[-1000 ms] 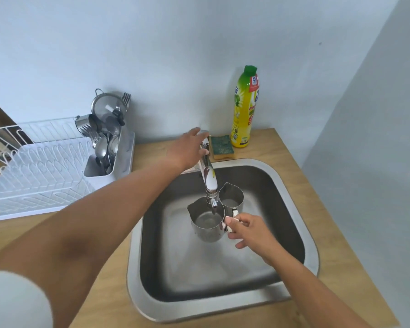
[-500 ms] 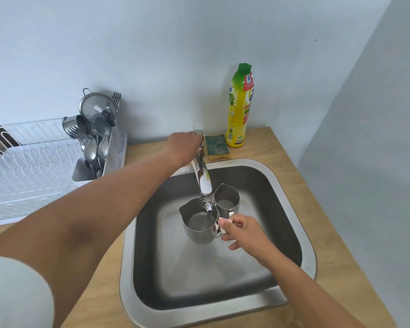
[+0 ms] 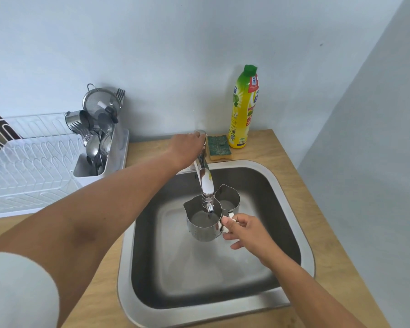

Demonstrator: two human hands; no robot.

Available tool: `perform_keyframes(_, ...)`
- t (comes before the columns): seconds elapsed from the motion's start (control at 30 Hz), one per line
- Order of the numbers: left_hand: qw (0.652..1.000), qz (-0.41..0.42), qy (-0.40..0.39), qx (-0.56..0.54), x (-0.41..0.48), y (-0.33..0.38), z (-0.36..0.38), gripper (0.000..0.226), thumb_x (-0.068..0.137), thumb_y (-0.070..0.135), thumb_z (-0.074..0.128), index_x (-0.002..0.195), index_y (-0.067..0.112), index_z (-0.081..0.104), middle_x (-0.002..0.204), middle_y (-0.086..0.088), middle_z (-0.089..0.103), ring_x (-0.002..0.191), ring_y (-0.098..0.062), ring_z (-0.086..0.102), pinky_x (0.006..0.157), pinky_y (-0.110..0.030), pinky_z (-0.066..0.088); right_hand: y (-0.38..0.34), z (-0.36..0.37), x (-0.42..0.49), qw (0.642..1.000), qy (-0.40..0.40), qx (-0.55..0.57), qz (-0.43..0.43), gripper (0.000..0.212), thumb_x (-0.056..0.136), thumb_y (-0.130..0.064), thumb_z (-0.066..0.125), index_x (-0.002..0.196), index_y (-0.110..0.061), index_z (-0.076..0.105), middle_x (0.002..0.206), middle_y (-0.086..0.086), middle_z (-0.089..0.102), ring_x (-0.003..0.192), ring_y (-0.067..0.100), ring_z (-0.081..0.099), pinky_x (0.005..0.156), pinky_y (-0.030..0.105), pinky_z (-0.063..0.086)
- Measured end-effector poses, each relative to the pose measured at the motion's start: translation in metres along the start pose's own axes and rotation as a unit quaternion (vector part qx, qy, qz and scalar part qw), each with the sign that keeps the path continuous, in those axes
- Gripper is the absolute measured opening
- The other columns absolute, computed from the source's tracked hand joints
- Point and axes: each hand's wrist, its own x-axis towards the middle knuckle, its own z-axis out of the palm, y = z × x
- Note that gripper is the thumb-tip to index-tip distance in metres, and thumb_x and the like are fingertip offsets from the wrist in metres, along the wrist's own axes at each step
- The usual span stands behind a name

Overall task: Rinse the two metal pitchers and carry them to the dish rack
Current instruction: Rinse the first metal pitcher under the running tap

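Two metal pitchers are inside the steel sink (image 3: 282,192). The larger pitcher (image 3: 200,227) is held up under the tap spout (image 3: 206,185), with some water in it. My right hand (image 3: 245,229) grips its handle. The smaller pitcher (image 3: 229,200) is just behind it, to the right of the spout; whether it rests on the sink floor is hidden. My left hand (image 3: 187,147) is closed over the tap handle at the back of the sink. The white dish rack (image 3: 26,166) stands on the counter to the left.
A cutlery holder (image 3: 97,147) with spoons, forks and a strainer sits at the rack's right end. A green-and-yellow sponge (image 3: 219,147) and a yellow dish-soap bottle (image 3: 244,107) stand behind the sink. The wooden counter (image 3: 317,185) meets a wall on the right.
My left hand has closed down over the tap handle. The right hand keeps the larger pitcher under the spout; the view has shifted slightly.
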Motion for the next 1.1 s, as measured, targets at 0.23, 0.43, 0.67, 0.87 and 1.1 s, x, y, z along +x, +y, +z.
perform_keyframes(0.23, 1.0, -0.015, -0.009, -0.01, 0.005, 0.002, -0.006, 0.036, 0.089, -0.005, 0.044, 0.123, 0.008, 0.05, 0.112, -0.007, 0.064, 0.091, -0.033, 0.069, 0.056, -0.036, 0.036, -0.001, -0.002, -0.001, 1.0, 0.009, -0.004, 0.001, 0.036, 0.088, -0.041, 0.068, 0.09, -0.006, 0.07, 0.099, 0.016, 0.073, 0.089, 0.021, 0.075, 0.069, 0.038, 0.061)
perform_keyframes(0.43, 0.999, -0.019, -0.018, -0.042, 0.005, 0.0, -0.008, 0.03, 0.097, 0.005, 0.043, 0.126, 0.009, 0.049, 0.113, -0.007, 0.063, 0.093, -0.033, 0.067, 0.056, -0.036, 0.035, -0.001, 0.0, -0.003, 1.0, 0.006, -0.003, 0.002, 0.037, 0.088, -0.04, 0.068, 0.091, -0.003, 0.07, 0.1, 0.017, 0.073, 0.089, 0.023, 0.075, 0.068, 0.037, 0.061)
perform_keyframes(0.67, 0.944, -0.129, -0.03, -0.303, -0.025, 0.003, -0.015, 0.059, 0.098, 0.034, 0.048, 0.152, 0.023, 0.026, 0.149, -0.005, 0.045, 0.127, -0.03, 0.052, 0.097, -0.046, 0.048, 0.002, 0.001, -0.003, 1.0, 0.0, -0.007, 0.005, 0.038, 0.088, -0.041, 0.069, 0.093, -0.003, 0.07, 0.09, 0.008, 0.072, 0.088, 0.023, 0.075, 0.069, 0.038, 0.06)
perform_keyframes(0.87, 0.807, -0.237, -0.095, -0.533, -0.116, 0.007, 0.009, 0.068, 0.085, -0.001, 0.049, 0.148, 0.022, 0.04, 0.15, -0.006, 0.046, 0.137, -0.021, 0.043, 0.112, -0.036, 0.036, 0.005, -0.003, -0.005, 1.0, 0.006, -0.003, 0.009, 0.031, 0.087, -0.041, 0.069, 0.079, -0.011, 0.066, 0.079, 0.004, 0.066, 0.084, 0.022, 0.076, 0.065, 0.036, 0.059)
perform_keyframes(1.1, 0.706, -0.183, -0.228, -0.645, -0.22, 0.061, 0.033, 0.113, 0.069, 0.022, 0.087, 0.153, 0.043, 0.015, 0.147, 0.016, 0.035, 0.137, -0.005, 0.03, 0.112, -0.033, 0.03, 0.009, -0.009, -0.014, 0.999, 0.012, -0.033, 0.003, 0.025, 0.088, -0.034, 0.07, 0.071, -0.017, 0.066, 0.084, 0.007, 0.07, 0.09, 0.026, 0.074, 0.071, 0.041, 0.061)
